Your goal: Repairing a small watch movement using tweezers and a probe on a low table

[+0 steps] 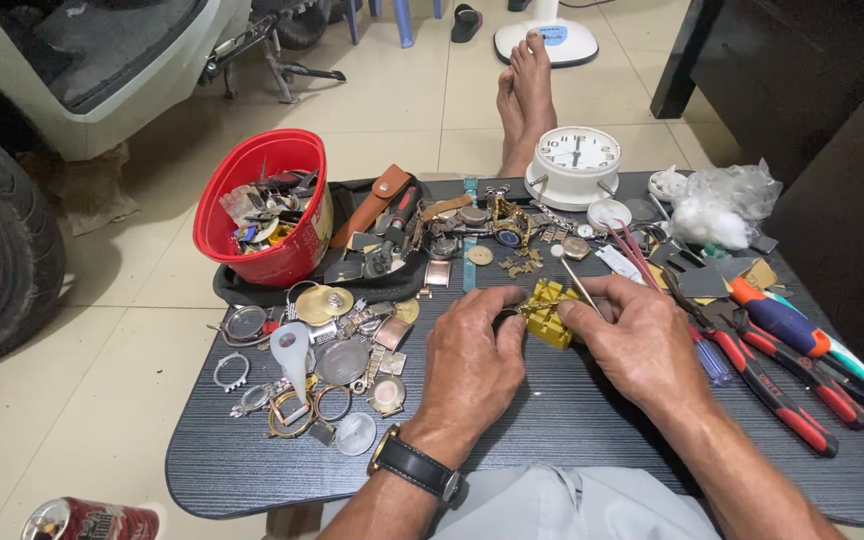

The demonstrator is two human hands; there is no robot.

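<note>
Tiled floor, pale, with a low dark wood-grain surface (pixel 572 440) set on it and crowded with watch parts.

- Left hand (pixel 467 365): black-strapped wristwatch (pixel 417 468) on the wrist; fingers curled together, tips pressed against the left side of a yellow holder block (pixel 549 310) — a small dark part sits between fingertip and block, too small to tell.
- Right hand (pixel 642 340): fingers closed in a pinch on a thin metal tool (pixel 580 285), whose shaft slants up and away from the fingertips; the tips touch the block's right side.
- Yellow holder block: on the surface, directly between the fingertips of both hands.
- Beyond the left fingers: red bucket (pixel 272 210) of odd parts, loose watch cases and rings (pixel 322 370).
- Beyond the right fingers: white alarm clock (pixel 577 165); red-handled pliers (pixel 782 390) just outside the right hand.
- Bare feet (pixel 527 95) stretched out on the floor past the surface.
</note>
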